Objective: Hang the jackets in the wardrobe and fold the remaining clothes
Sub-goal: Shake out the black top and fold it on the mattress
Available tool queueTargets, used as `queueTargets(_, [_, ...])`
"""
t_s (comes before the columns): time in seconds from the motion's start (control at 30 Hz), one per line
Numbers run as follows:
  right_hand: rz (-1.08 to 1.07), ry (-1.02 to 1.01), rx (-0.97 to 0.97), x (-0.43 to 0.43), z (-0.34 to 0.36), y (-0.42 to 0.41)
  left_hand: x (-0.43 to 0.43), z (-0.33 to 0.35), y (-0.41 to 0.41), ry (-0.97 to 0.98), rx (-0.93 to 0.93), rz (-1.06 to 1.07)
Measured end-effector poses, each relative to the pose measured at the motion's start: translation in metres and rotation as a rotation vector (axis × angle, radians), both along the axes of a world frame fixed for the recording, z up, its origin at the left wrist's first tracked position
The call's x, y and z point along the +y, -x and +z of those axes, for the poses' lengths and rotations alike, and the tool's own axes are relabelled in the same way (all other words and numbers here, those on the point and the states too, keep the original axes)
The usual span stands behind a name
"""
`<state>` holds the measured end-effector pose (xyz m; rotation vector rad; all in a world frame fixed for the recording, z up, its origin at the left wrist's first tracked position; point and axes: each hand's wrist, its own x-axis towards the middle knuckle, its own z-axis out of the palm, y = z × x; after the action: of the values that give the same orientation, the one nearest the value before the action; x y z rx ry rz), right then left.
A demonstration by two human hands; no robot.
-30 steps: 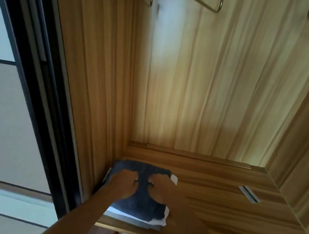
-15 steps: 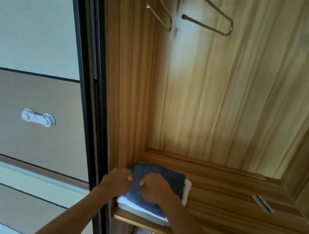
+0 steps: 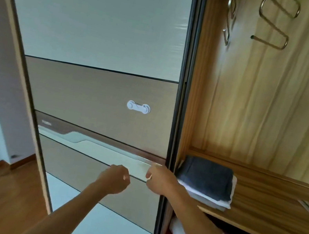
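Clothes (image 3: pixel 207 177), folded, dark piece atop white ones, lie at the left end of the shelf (image 3: pixel 268 217) in the wardrobe (image 3: pixel 275 107). Small lettering on the door (image 3: pixel 95 94) strip: unreadable. Both hands, on the clothes half a second ago, are now off them. Left hand (image 3: pixel 113 179) is curled and empty before the door; right hand (image 3: pixel 159 179) is curled at the door edge, grip not discernible.

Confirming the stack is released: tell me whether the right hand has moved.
Yes. The right hand left the folded stack, moving leftward to the edge of the sliding door.
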<state>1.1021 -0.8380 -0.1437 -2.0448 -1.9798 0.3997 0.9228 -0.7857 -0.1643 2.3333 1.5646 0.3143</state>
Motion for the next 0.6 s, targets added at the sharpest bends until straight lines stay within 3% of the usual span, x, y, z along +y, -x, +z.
queueTargets(0.33, [0.225,0.075,-0.091,-0.027,-0.007,0.204,-0.081,-0.016,0.259,0.145,0.063,0.369])
queueTargets(0.5, [0.451,0.025,-0.159,-0.038,-0.002,0.326,-0.115,-0.039,0.407,0.234,0.078,0.638])
queueTargets(0.6, [0.617,-0.002,-0.162,-0.045,0.001,0.401,-0.173,-0.017,0.464,0.233,0.058,0.795])
